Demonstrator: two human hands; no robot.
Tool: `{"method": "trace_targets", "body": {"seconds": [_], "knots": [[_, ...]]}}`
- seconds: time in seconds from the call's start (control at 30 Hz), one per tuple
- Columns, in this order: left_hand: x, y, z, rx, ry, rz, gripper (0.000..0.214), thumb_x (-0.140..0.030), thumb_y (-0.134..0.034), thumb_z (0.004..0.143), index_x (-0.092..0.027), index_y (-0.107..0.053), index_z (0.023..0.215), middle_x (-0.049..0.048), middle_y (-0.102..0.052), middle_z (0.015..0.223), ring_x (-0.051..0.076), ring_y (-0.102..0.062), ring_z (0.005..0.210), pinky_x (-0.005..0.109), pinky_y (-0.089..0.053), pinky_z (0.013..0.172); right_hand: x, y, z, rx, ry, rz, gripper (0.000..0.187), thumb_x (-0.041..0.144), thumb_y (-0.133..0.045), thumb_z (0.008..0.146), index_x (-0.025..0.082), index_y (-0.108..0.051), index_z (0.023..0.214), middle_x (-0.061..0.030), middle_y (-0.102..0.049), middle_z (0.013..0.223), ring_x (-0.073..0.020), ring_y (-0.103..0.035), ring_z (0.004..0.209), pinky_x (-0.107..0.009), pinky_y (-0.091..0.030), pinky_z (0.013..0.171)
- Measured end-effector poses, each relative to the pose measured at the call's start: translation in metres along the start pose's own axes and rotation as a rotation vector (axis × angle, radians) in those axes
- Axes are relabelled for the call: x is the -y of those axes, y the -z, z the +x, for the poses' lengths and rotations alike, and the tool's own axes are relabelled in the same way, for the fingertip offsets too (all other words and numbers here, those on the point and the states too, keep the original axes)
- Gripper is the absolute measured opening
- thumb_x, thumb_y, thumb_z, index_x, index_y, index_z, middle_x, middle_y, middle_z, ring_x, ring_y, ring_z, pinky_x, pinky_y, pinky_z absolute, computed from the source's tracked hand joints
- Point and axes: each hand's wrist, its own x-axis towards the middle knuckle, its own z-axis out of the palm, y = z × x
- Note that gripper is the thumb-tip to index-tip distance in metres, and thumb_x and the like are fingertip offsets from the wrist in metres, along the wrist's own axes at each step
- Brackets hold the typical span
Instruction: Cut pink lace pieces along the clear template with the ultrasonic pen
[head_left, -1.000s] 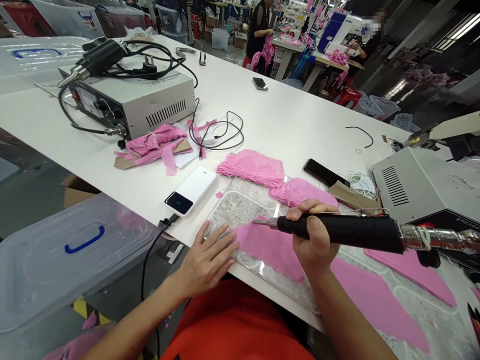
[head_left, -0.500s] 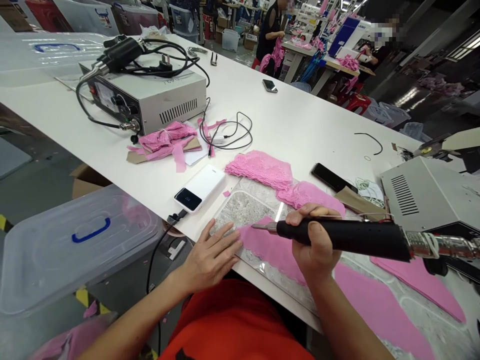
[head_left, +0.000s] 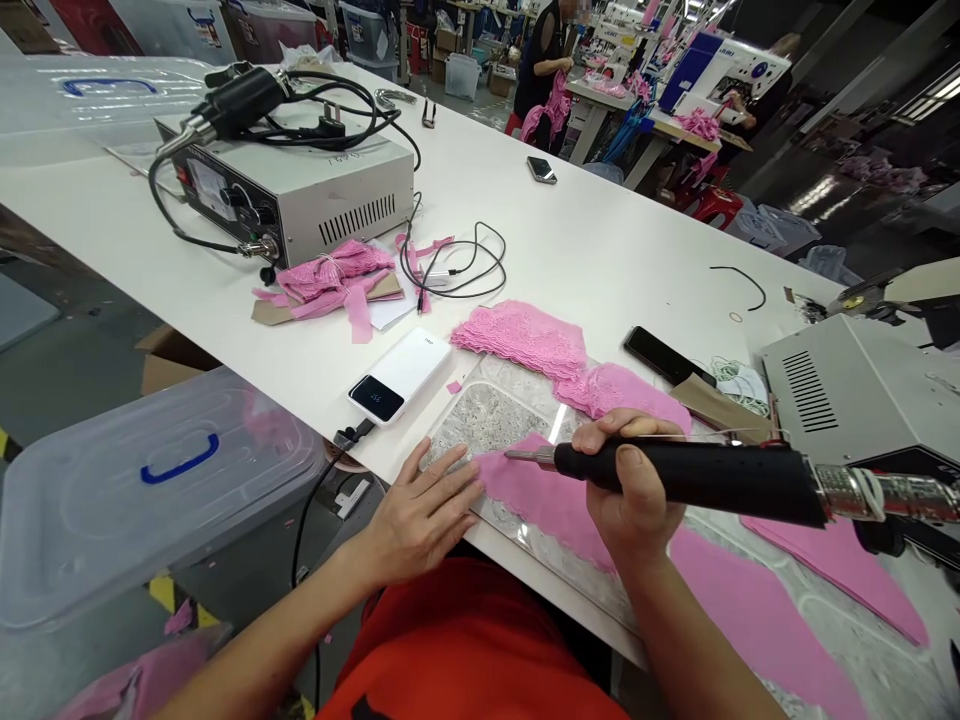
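Holding black tool [head_left: 690, 475] unchanged in right hand [head_left: 634, 495] grip, left hand [head_left: 420, 515] still flat, open, on pink fabric [head_left: 536, 495]

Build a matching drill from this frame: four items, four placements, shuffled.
Items
1. left hand
2. right hand
3. power bank
4. black phone

Placements
A. lying between the pink lace pile and the grey control box
B. closed around the black hand tool
C. flat, fingertips at the left edge of the pink fabric
D. near the front edge of the white table, cable plugged in

Pairs: 1-C, 2-B, 3-D, 4-A
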Motion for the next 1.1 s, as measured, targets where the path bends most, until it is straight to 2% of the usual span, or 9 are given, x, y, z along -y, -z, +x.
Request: {"method": "trace_targets", "body": {"seconds": [0.1,0.23,0.33,0.47,0.63,0.83,1.1], "knots": [[-0.001,0.002,0.001,-0.004,-0.004,-0.004,0.029,-0.017,-0.054,0.092,-0.014,-0.059,0.121,0.0103,-0.067,0.121,0.026,-0.049,0.131,0.052,-0.026,0.117,0.005,0.006,0.008,-0.053,0.011,0.012,0.01,0.022,-0.062,0.072,0.021,-0.057,0.079,0.0031,-0.055,0.08,-0.0092,-0.057,0.059,-0.031,-0.052,0.06],[-0.008,0.0,0.013,-0.043,-0.025,-0.05,0.029,-0.013,-0.056,0.091,-0.013,-0.059,0.12,0.0116,-0.068,0.119,0.027,-0.049,0.131,0.053,-0.028,0.116,0.015,0.027,0.02,-0.141,0.088,-0.022,0.009,0.024,-0.06,0.071,0.02,-0.056,0.079,0.0026,-0.055,0.079,-0.009,-0.055,0.055,-0.03,-0.05,0.056],[-0.019,-0.008,0.031,-0.043,-0.08,-0.111,0.027,-0.013,-0.055,0.091,-0.012,-0.06,0.118,0.0111,-0.068,0.119,0.026,-0.052,0.128,0.05,-0.03,0.115,0.021,0.046,0.023,-0.229,0.122,-0.053,0.009,0.023,-0.06,0.07,0.02,-0.056,0.078,0.0028,-0.054,0.078,-0.0087,-0.054,0.054,-0.029,-0.049,0.055],[-0.029,-0.026,0.057,0.035,-0.104,-0.091,0.021,-0.017,-0.053,0.094,-0.013,-0.063,0.112,0.0094,-0.067,0.122,0.026,-0.056,0.123,0.048,-0.032,0.114,0.02,0.062,0.018,-0.286,0.114,-0.071,0.009,0.022,-0.059,0.07,0.021,-0.056,0.078,0.0036,-0.054,0.078,-0.0078,-0.054,0.055,-0.028,-0.049,0.056],[-0.026,-0.041,0.072,0.129,-0.089,-0.011,0.025,-0.022,-0.049,0.097,-0.014,-0.064,0.114,0.0097,-0.064,0.127,0.028,-0.052,0.127,0.052,-0.033,0.112,0.012,0.062,0.012,-0.277,0.09,-0.036,0.01,0.023,-0.059,0.074,0.022,-0.056,0.083,0.0034,-0.053,0.083,-0.0078,-0.056,0.059,-0.028,-0.049,0.062],[-0.023,-0.041,0.071,0.156,-0.073,0.008,0.028,-0.025,-0.048,0.098,-0.013,-0.062,0.118,0.0099,-0.062,0.129,0.029,-0.049,0.13,0.054,-0.028,0.114,0.005,0.057,0.012,-0.224,0.071,-0.015,0.01,0.024,-0.06,0.076,0.022,-0.056,0.086,0.0031,-0.053,0.085,-0.0078,-0.056,0.062,-0.029,-0.05,0.066],[-0.023,-0.042,0.069,0.163,-0.045,-0.014,0.028,-0.027,-0.049,0.097,-0.014,-0.062,0.119,0.0097,-0.062,0.13,0.028,-0.047,0.131,0.055,-0.021,0.116,0.002,0.057,0.012,-0.206,0.077,-0.053,0.01,0.025,-0.06,0.077,0.023,-0.054,0.085,0.0028,-0.053,0.086,-0.0081,-0.057,0.062,-0.03,-0.052,0.064]]}}
